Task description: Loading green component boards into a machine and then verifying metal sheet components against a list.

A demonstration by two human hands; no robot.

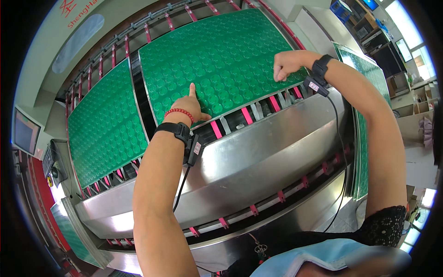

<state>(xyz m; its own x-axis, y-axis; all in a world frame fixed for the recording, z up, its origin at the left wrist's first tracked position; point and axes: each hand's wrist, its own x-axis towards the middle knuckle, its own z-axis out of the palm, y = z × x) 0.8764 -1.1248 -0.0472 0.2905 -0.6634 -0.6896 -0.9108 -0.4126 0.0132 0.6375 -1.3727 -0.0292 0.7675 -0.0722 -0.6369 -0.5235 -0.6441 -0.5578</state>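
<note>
A large green panel [221, 51] covered in rows of round shapes lies sloping across the machine in front of me. On its near left part rests my left hand [187, 104], open, with the index finger pointing up the panel and the thumb out to the side. A red bead bracelet [180, 111] circles that wrist. Over the right edge of the same panel is my right hand [287, 65], its fingers curled closed. What they may hold is hidden. Black straps with small cabled boxes sit on both wrists. A second green panel [108, 124] lies to the left, across a dark gap.
Pink and metal supports [247, 115] show along the panel's near edge, above a curved steel front [258, 157]. Stacked green panels stand at the lower left [76, 231] and the right [362, 69]. A monitor [26, 131] is at far left. Thin cables hang from both wrists.
</note>
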